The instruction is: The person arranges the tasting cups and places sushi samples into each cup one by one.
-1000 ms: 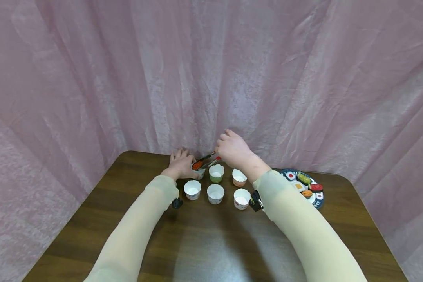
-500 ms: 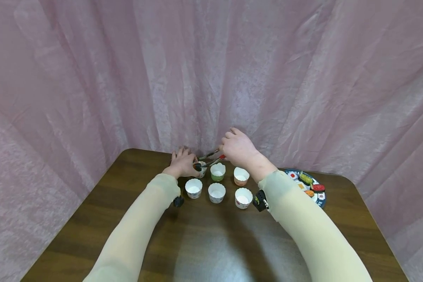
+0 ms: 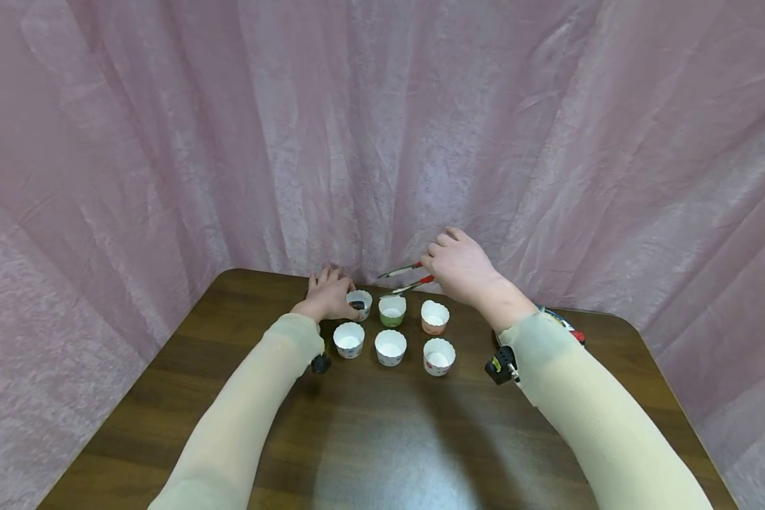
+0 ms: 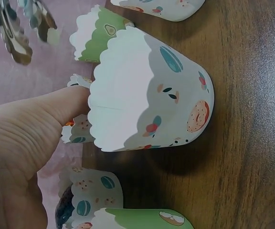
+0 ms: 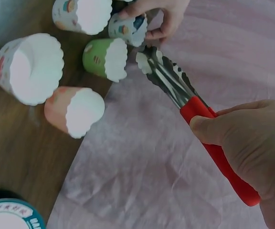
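Observation:
My left hand (image 3: 331, 296) holds a white patterned paper baking cup (image 3: 363, 297) at the back left, thumb and fingers on either side of it. Inside that cup lies a dark toy sushi piece (image 3: 357, 305). To the right, my right hand (image 3: 462, 265) grips red-handled tongs (image 5: 195, 109); their metal tips are spread and hold nothing, above and behind the green paper cup (image 3: 392, 312). In the left wrist view, a nearer white cup (image 4: 171, 109) partly covers the thumb tip. A speck of orange shows in a cup (image 4: 81, 129) behind it.
An orange paper cup (image 3: 434, 319) and three white ones stand near the hands. More cups, one white with a dark piece (image 4: 63, 207) inside, appear low in the left wrist view. A sushi-print plate (image 5: 13, 214) is partly hidden by the right arm. A pink curtain hangs behind.
The tongs released the orange-topped toy sushi into the cup under my left hand, then rose and moved right with my right hand. The left hand stays at the cup.

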### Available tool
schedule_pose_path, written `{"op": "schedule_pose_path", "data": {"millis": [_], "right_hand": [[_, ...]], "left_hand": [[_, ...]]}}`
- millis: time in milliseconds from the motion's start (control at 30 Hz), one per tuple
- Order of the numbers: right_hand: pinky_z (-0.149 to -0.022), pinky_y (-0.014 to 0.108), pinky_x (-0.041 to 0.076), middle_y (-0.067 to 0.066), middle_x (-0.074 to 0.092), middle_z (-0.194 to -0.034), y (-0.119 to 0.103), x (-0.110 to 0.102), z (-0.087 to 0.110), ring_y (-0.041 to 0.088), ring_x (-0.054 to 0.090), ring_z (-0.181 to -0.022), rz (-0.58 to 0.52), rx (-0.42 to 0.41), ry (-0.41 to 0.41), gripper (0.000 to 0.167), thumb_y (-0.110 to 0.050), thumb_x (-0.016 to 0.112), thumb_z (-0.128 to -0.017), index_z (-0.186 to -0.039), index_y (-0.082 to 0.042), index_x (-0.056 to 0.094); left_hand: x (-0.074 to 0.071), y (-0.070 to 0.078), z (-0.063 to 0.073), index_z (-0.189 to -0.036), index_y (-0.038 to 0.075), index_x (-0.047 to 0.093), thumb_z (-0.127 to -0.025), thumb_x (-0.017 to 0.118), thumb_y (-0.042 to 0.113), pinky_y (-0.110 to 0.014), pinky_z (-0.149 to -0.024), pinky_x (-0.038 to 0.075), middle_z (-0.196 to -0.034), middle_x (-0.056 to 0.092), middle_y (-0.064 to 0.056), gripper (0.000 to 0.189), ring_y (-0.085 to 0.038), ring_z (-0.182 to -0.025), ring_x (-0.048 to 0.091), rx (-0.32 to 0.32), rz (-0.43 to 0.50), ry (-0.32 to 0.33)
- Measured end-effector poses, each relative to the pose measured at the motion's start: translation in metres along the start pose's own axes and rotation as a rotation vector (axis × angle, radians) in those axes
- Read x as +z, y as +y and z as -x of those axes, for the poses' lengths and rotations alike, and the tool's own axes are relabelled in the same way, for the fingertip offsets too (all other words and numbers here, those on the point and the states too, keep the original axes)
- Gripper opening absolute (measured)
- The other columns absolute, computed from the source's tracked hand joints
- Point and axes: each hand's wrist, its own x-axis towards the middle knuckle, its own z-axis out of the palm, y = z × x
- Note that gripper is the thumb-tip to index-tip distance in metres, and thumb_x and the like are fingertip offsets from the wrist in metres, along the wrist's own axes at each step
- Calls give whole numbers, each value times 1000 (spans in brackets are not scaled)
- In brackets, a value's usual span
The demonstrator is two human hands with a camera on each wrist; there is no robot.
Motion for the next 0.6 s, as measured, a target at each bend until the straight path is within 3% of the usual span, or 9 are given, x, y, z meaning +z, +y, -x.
{"op": "schedule_pose_path", "data": {"millis": [233, 433, 600], "right_hand": [[-113, 50, 36, 5, 73, -106, 11, -5, 18, 32, 61, -107, -12, 24, -6, 22, -7, 80, -84, -106, -10, 76], [-113, 51, 36, 6, 73, -106, 19, -8, 34, 32, 61, -108, -23, 43, -28, 27, -5, 77, -87, -113, -10, 76], [-113, 51, 36, 7, 72, -105, 29, -8, 46, 33, 61, -109, -20, 60, -39, 36, -12, 85, -80, -114, -9, 75]], "left_hand": [[-6, 3, 8, -141, 15, 58, -80, 79, 54, -65, -118, -7, -167, 17, -18, 75, -43, -154, -6, 12, -8, -23], [-30, 7, 24, -155, 14, 44, -84, 76, 54, -66, -119, -2, -168, 15, -19, 88, -43, -154, -2, 67, 29, -68], [-42, -1, 23, -158, 15, 40, -85, 72, 55, -66, -119, 1, -169, 14, -18, 89, -41, -154, 0, 99, 29, -16]]}}
